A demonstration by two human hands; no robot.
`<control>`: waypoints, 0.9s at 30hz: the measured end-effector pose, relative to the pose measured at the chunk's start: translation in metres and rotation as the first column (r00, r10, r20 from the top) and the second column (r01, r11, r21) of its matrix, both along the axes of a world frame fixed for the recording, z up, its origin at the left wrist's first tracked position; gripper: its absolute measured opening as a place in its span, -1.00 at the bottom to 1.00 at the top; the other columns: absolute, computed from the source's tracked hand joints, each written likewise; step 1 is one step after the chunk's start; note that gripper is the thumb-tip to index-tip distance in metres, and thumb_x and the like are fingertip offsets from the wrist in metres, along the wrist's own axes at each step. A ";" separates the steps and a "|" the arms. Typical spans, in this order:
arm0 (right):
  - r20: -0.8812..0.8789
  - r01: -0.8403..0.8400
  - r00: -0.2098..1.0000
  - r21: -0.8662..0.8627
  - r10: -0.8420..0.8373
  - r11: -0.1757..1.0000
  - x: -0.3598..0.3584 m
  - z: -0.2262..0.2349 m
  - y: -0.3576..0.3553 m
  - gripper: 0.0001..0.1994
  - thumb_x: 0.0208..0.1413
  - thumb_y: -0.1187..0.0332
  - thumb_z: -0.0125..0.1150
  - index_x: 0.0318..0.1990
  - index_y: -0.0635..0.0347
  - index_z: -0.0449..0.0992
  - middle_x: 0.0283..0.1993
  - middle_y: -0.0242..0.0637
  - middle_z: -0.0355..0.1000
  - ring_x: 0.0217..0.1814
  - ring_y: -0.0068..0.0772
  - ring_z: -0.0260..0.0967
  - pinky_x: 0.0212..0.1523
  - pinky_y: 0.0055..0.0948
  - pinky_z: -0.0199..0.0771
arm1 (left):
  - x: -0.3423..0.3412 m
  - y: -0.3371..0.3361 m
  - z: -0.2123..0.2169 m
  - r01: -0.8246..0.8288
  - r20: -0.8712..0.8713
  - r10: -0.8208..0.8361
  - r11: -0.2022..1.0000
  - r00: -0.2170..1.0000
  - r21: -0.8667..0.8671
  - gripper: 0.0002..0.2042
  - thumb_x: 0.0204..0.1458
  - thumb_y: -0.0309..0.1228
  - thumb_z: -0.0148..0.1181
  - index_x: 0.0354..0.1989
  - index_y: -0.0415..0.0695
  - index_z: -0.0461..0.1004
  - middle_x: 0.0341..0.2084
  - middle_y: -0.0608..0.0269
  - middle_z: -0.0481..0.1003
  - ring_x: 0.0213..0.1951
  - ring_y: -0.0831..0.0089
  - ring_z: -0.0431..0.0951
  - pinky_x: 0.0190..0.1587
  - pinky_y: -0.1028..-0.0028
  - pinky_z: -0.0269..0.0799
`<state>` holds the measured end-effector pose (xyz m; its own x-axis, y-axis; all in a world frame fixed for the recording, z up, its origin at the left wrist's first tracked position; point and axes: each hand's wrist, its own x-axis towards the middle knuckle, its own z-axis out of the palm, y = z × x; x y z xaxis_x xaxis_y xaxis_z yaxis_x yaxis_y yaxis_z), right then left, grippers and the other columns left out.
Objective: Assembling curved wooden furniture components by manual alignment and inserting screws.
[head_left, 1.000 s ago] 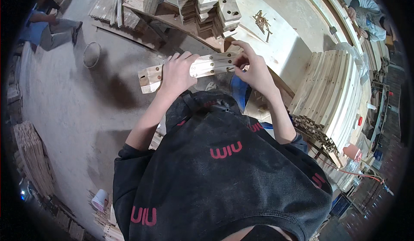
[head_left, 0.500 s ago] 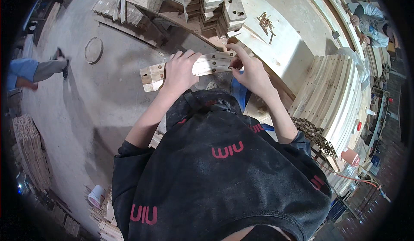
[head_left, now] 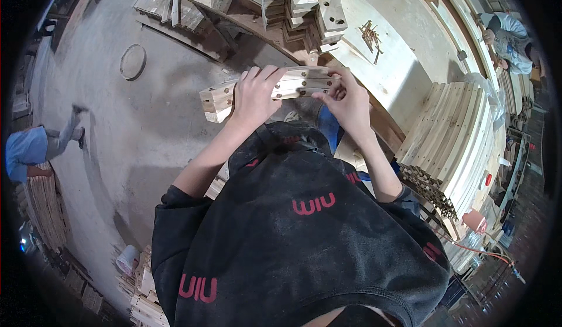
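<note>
Several short, curved wooden slats (head_left: pixel 301 83) with drilled holes lie side by side as one bundle in front of my body. My left hand (head_left: pixel 255 96) is closed over the bundle left of its middle, fingers across the far side and thumb on the near side. At the bundle's right end, my right hand (head_left: pixel 351 100) grips the slats, its index finger at the far edge and its thumb at the near edge. The palm side of both hands is hidden. Beyond the bundle, a stack of holed wooden pieces (head_left: pixel 331 20) stands on the workbench (head_left: pixel 404 55).
Loose screw-like metal pieces (head_left: pixel 370 36) lie on the workbench. To the right stands a big stack of curved slats (head_left: pixel 445 131). A ring-shaped disc (head_left: pixel 133 62) is on the floor. One person (head_left: pixel 28 148) is at the far left, another person (head_left: pixel 509 45) at the upper right.
Both hands and the slat bundle have shifted slightly right in the picture, and the bundle has tilted to show its end more. The person at the left has moved nearer.
</note>
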<state>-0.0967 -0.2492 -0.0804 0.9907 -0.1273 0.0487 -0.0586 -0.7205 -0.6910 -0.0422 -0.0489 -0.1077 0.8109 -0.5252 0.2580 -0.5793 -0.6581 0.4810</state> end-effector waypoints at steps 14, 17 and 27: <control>0.064 0.217 0.974 0.027 -0.218 0.976 -0.021 -0.025 0.008 -0.78 -0.14 0.44 0.36 -0.58 0.29 0.39 -0.80 -0.44 0.16 -0.73 -0.76 0.00 -0.69 -0.64 0.01 | -0.004 0.001 -0.005 0.014 0.062 -0.013 1.000 0.998 -0.019 -0.47 -0.50 -0.51 0.31 -0.14 -0.13 0.45 -0.27 0.27 0.43 -0.26 0.26 0.40 -0.20 0.35 0.32; 0.107 0.266 0.957 0.042 -0.269 0.963 -0.021 -0.022 0.009 -0.77 -0.16 0.46 0.38 -0.59 0.30 0.37 -0.79 -0.45 0.15 -0.73 -0.76 -0.01 -0.69 -0.65 -0.01 | -0.005 0.002 -0.007 0.002 0.062 -0.001 1.000 0.998 -0.025 -0.48 -0.49 -0.51 0.30 -0.15 -0.13 0.46 -0.27 0.27 0.43 -0.27 0.26 0.40 -0.20 0.35 0.32; 0.028 0.274 0.960 0.092 -0.277 0.957 -0.025 -0.026 0.005 -0.78 -0.12 0.45 0.34 -0.55 0.26 0.36 -0.78 -0.40 0.19 -0.74 -0.70 0.05 -0.69 -0.61 0.04 | -0.008 0.001 -0.010 -0.006 0.050 0.007 0.999 0.999 -0.034 -0.49 -0.48 -0.52 0.27 -0.16 -0.13 0.46 -0.28 0.26 0.43 -0.26 0.24 0.40 -0.20 0.34 0.34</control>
